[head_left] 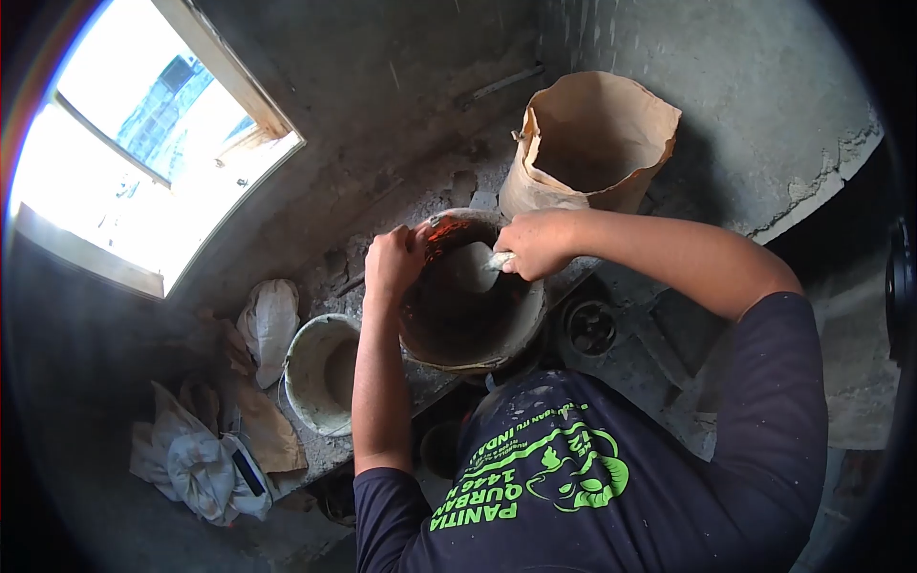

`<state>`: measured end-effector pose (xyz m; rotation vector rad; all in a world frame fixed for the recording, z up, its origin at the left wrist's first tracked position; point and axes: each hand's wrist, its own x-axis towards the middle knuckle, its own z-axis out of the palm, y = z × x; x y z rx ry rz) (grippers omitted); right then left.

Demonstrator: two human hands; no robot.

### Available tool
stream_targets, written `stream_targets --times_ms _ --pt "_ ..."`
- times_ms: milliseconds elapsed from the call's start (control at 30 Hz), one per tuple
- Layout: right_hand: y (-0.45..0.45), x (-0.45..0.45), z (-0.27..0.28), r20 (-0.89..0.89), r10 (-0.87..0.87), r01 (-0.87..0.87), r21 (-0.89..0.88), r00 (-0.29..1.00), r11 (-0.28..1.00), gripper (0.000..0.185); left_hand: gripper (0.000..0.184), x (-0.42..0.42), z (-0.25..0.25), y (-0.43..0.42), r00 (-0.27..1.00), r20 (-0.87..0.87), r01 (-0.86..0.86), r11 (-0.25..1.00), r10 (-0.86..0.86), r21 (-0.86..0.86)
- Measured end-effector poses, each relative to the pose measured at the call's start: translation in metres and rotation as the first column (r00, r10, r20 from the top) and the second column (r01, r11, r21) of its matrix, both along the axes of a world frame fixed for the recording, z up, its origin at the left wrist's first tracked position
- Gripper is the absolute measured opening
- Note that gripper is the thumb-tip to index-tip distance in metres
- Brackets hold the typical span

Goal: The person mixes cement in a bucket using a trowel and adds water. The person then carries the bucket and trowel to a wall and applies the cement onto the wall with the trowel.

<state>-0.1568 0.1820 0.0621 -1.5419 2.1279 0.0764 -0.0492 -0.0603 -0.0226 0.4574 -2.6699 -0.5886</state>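
A large bucket [475, 367] with a crusted rim stands in front of me, its inside dark apart from an orange glow by the far left wall. My left hand [392, 260] is closed over the bucket's left rim. In my right hand [540, 243], held above the far right part of the opening, is the pale, stained handle of a trowel. The grey blade of the trowel [472, 268] points left and down into the bucket. Whether the blade touches the wall or contents I cannot tell.
A torn-topped brown paper sack [540, 191] stands behind the bucket. To the left are a smaller pale bucket [311, 406], a white sack [270, 325] and a crumpled bundle [202, 473]. A window opening [143, 105] is at upper left; debris lies along the wall.
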Motion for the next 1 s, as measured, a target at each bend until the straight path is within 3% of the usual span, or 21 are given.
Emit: stream_targets --times_ms 67,100,200,233,333,500,600,667,767,867,900,967,1000 --pt "-0.012 0.010 -0.005 0.146 -0.162 0.139 0.156 0.976 0.978 0.030 0.044 0.001 0.003 0.003 1.000 0.006 0.008 1.000 -0.008 0.012" --pt "-0.021 0.012 -0.014 0.117 -0.154 0.122 0.243 0.981 0.962 0.031 0.044 0.001 0.004 0.005 1.000 0.007 0.000 1.000 0.000 0.015" --pt "-0.030 0.014 -0.024 -0.115 0.072 -0.025 0.364 0.991 0.931 0.036 0.043 0.005 0.004 0.007 1.000 -0.012 0.016 1.000 -0.016 0.004" --pt "-0.035 0.013 -0.021 -0.112 0.071 -0.026 0.361 0.991 0.932 0.036 0.043 0.005 0.003 0.006 1.000 -0.020 0.014 1.000 -0.014 -0.010" --pt "-0.051 0.019 0.015 -0.247 0.288 -0.183 0.372 0.925 0.910 0.036 0.041 0.003 0.009 0.013 1.000 -0.003 0.020 1.000 -0.020 -0.018" --pt "-0.055 0.038 0.042 -0.487 0.381 -0.258 0.301 0.786 0.918 0.031 0.041 0.006 0.007 0.012 1.000 -0.012 0.014 1.000 -0.014 -0.021" --pt "-0.041 0.045 -0.008 -0.482 0.477 -0.302 0.396 0.735 0.867 0.027 0.040 0.007 0.009 0.012 1.000 -0.006 -0.005 1.000 0.005 0.015" --pt "-0.027 0.056 -0.030 -0.463 0.463 -0.308 0.372 0.756 0.876 0.026 0.040 0.009 0.006 0.009 1.000 -0.006 -0.015 1.000 0.015 -0.006" --pt "-0.002 0.054 -0.011 -0.460 0.404 -0.337 0.224 0.790 0.914 0.021 0.040 0.013 0.001 0.002 1.000 -0.004 -0.022 0.999 0.022 0.026" --pt "0.026 0.050 0.008 -0.555 0.227 -0.261 0.018 0.800 0.965 0.036 0.040 0.016 -0.002 0.000 0.999 -0.009 -0.037 0.998 0.038 0.051" --pt "0.036 0.052 0.016 -0.547 0.270 -0.295 0.044 0.792 0.955 0.036 0.040 0.015 -0.003 0.000 0.999 -0.026 -0.025 0.998 0.026 0.060" --pt "0.056 0.061 0.029 -0.671 0.056 -0.209 -0.149 0.739 0.967 0.044 0.040 0.015 -0.004 -0.002 0.999 -0.017 -0.040 0.996 0.041 0.080" --pt "0.064 0.061 0.025 -0.669 0.098 -0.240 -0.122 0.736 0.963 0.044 0.040 0.014 -0.006 -0.003 1.000 -0.017 -0.017 0.998 0.018 0.068"
